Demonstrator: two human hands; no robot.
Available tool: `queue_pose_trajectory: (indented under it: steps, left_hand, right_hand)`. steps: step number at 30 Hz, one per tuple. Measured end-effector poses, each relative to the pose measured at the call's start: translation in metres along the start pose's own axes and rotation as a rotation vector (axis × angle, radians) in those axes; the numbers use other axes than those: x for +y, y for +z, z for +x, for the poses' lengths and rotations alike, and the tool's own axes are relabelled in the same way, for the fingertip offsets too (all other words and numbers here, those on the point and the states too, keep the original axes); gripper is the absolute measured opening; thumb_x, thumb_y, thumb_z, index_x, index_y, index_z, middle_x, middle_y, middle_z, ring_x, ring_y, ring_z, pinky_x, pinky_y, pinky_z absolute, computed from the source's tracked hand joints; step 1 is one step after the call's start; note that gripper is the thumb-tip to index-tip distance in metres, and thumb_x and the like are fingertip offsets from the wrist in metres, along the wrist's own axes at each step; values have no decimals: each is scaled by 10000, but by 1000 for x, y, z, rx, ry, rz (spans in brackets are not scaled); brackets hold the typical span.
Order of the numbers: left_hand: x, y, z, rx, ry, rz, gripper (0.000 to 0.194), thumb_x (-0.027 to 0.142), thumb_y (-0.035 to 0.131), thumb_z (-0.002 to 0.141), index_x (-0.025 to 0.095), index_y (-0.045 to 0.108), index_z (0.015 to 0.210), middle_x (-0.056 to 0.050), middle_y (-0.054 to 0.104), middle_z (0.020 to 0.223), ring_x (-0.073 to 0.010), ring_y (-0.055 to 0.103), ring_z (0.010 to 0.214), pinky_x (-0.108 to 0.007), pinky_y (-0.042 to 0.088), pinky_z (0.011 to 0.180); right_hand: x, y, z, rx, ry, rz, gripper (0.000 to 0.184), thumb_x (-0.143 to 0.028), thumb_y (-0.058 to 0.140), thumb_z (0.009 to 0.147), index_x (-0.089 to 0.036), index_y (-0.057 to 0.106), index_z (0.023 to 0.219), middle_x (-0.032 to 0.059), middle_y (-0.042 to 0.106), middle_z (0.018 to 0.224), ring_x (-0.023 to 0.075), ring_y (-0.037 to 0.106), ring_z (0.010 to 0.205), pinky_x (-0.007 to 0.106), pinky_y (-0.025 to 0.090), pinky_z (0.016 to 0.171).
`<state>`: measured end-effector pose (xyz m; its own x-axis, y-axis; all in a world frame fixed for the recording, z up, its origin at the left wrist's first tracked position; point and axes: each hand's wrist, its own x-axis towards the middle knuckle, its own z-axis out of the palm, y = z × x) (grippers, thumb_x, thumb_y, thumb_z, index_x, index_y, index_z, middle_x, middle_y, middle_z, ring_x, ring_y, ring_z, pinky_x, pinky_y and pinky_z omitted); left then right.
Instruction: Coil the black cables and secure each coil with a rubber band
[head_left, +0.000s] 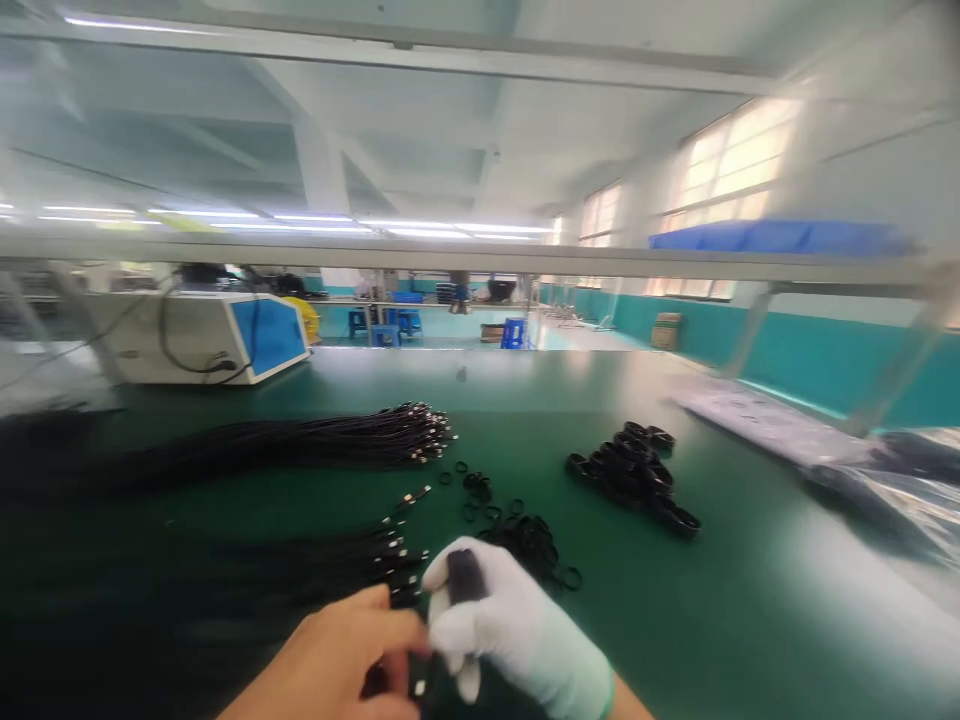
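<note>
My left hand point(352, 650), bare and slightly blurred, is closed at the bottom centre with its fingers curled around part of a black cable. A pale connector tip point(420, 688) pokes out beneath those fingers. Beside it, touching or nearly so, my right hand point(502, 620) in a white glove grips a folded black cable bundle point(466, 577) between thumb and fingers. Just beyond the glove lies a heap of small black rings point(529, 545). Loose black cables point(322, 570) with metal ends spread to the left of my hands.
A thick bundle of black cables point(300, 440) lies farther back on the green table point(750, 600). Coiled black cables point(630, 470) are piled right of centre. A white and blue machine point(202, 335) stands back left. Plastic bags point(892, 490) lie along the right edge. A shelf point(450, 258) crosses overhead.
</note>
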<state>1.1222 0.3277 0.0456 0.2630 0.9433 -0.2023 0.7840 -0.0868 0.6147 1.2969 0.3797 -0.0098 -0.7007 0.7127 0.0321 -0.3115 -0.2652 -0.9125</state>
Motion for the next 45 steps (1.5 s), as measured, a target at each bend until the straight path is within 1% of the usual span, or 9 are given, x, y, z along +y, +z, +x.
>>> queue_pose_trajectory:
  steps: [6, 13, 16, 19, 23, 29, 35, 40, 45]
  left_hand:
    - [-9, 5, -3, 113, 55, -215, 670, 231, 743, 547, 361, 508, 1161, 53, 587, 1030, -174, 514, 918, -234, 387, 751]
    - [0, 25, 0, 139, 76, 78, 585, 419, 733, 569, 264, 548, 1102, -42, 590, 1011, -269, 512, 965, -347, 403, 783]
    - [-3, 18, 9, 94, 55, 196, 479, 413, 755, 503, 218, 605, 913, -34, 610, 828, -264, 552, 812, -323, 414, 673]
    - [-14, 7, 19, -56, 38, 28, 167, 307, 652, 614, 218, 615, 750, 3, 621, 717, -191, 563, 661, -254, 398, 574]
    - [-23, 8, 21, -162, 35, -117, 201, 197, 416, 743, 207, 607, 680, 14, 642, 660, -127, 543, 568, -202, 372, 487]
    - [-18, 13, 5, -111, 33, -612, 126, 221, 552, 693, 181, 595, 803, -4, 650, 693, -122, 540, 587, -200, 412, 474]
    - [1, 17, 10, 216, 61, -1049, 210, 138, 659, 631, 148, 506, 774, -11, 634, 699, -85, 516, 553, -205, 433, 515]
    - [7, 31, 22, 274, 85, -1011, 144, 142, 622, 678, 152, 514, 773, 36, 568, 587, -70, 485, 503, -183, 365, 489]
    - [12, 20, 10, 534, 158, -637, 148, 164, 545, 761, 206, 607, 889, 0, 654, 879, -123, 550, 727, -233, 435, 660]
  right_hand:
    - [7, -1, -2, 41, 161, -245, 661, -120, 581, 608, -157, 376, 1236, -48, 561, 587, 76, 437, 342, 157, 342, 296]
    - [63, -11, 9, 298, -53, -506, 963, -138, 674, 568, -219, 209, 1407, 26, 621, 775, 174, 562, 572, 279, 414, 510]
    - [55, -2, 8, 340, -68, -794, 840, -147, 641, 601, -259, 317, 1369, 28, 616, 778, 219, 574, 675, 336, 411, 630]
    - [29, 15, 1, 360, -95, -1069, 376, -159, 601, 615, -256, 600, 979, 36, 574, 845, 219, 547, 740, 344, 402, 669]
    - [0, 25, -12, 55, -38, -637, 296, -111, 617, 564, -218, 525, 824, 42, 526, 1051, 105, 493, 569, 246, 384, 487]
    - [2, 5, -18, -236, -110, 187, 452, -395, 712, 643, -247, 407, 942, 22, 612, 825, 53, 398, 369, 178, 242, 323]
    - [8, 6, -15, -303, -102, 187, 481, -402, 730, 652, -247, 390, 955, -7, 608, 698, 62, 456, 378, 158, 301, 365]
    - [12, 5, -13, -311, -103, 163, 493, -381, 732, 664, -231, 411, 1007, -1, 601, 659, 72, 484, 403, 143, 313, 381]
    - [11, 1, -12, -263, -91, 180, 631, -358, 704, 674, -218, 398, 1207, 14, 595, 705, 76, 479, 422, 171, 324, 401]
